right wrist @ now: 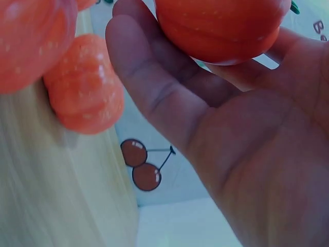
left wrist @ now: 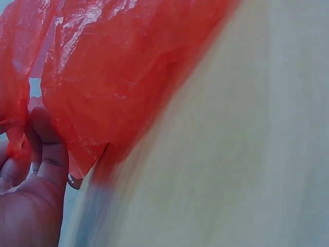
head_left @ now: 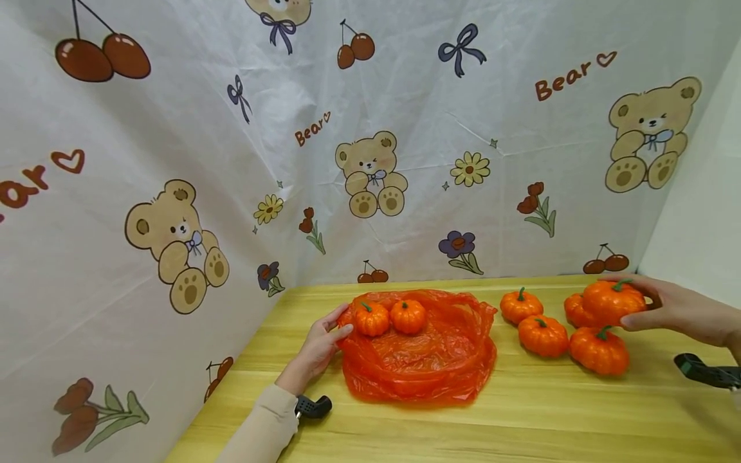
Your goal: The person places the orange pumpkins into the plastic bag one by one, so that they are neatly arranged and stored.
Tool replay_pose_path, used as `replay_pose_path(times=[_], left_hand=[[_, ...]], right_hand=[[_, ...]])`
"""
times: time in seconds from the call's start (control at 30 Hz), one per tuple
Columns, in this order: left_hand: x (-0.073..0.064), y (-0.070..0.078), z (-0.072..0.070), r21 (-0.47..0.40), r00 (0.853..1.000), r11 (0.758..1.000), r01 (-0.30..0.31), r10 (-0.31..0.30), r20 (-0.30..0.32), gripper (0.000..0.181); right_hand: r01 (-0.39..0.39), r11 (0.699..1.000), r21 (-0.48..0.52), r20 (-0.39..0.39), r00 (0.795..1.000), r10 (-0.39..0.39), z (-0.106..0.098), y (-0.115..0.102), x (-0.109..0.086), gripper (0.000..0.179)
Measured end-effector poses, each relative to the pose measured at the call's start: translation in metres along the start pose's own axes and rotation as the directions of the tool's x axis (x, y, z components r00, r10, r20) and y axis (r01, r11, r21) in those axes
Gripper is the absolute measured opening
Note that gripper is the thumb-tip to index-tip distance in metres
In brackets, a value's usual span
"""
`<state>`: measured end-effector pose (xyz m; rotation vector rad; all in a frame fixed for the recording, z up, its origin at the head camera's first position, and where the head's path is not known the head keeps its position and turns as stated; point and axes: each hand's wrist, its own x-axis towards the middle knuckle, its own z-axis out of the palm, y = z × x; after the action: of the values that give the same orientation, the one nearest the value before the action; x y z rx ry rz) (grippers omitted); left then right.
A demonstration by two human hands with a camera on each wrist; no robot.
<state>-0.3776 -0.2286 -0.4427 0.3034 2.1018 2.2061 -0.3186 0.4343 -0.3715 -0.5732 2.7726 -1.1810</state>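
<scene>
A red plastic bag [head_left: 417, 379] lies spread with its mouth up on the table, and two small orange pumpkins, a left one [head_left: 372, 319] and a right one [head_left: 408, 317], sit in it. My left hand [head_left: 321, 341] pinches the bag's left rim between thumb and fingers; the left wrist view shows the thin film [left wrist: 123, 77] at the fingers. At the right, my right hand [head_left: 666, 305] grips an orange pumpkin [head_left: 613, 302] with a green stem, raised above the others. In the right wrist view this pumpkin [right wrist: 221, 25] rests between thumb and fingers.
Several more pumpkins stand right of the bag: one at the back [head_left: 521, 306], one before it [head_left: 543, 335], one at the front right [head_left: 599, 351], and one partly hidden [head_left: 577, 311] behind the held one. A bear-printed sheet [head_left: 405, 96] hangs behind the wooden table [head_left: 521, 411].
</scene>
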Motion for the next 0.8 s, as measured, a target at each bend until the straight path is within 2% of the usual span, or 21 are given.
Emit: replay_pose_path(times=[0.33,0.43,0.53,0.6,0.67,0.8], left_hand=[[0.001,0.002,0.000,-0.012,1.000,1.000,-0.006,0.006,0.004,0.068],[0.000,0.002,0.001,-0.019,1.000,1.000,-0.005,0.005,0.006,0.067],[0.000,0.002,0.002,-0.021,1.000,1.000,-0.006,0.006,0.010,0.067],[-0.001,0.002,0.002,-0.019,1.000,1.000,-0.005,0.006,0.012,0.068],[-0.001,0.002,0.003,-0.019,1.000,1.000,-0.003,0.003,0.010,0.068],[0.000,0.001,0.002,-0.024,1.000,1.000,0.002,-0.002,0.004,0.068]], right_hand=[[0.113,0.994,0.003,-0.025,0.993,-0.112,0.015,-0.025,0.014,0.068],[0.120,0.991,-0.056,-0.052,0.991,-0.122,0.020,-0.032,0.020,0.068],[0.110,0.992,-0.063,-0.037,0.993,-0.112,0.026,-0.039,0.025,0.069],[0.106,0.994,-0.034,-0.014,0.994,-0.107,0.030,-0.044,0.028,0.069],[0.106,0.994,0.036,0.021,0.994,-0.106,0.034,-0.049,0.031,0.067],[0.113,0.987,0.115,0.032,0.993,-0.117,0.039,-0.059,0.037,0.065]])
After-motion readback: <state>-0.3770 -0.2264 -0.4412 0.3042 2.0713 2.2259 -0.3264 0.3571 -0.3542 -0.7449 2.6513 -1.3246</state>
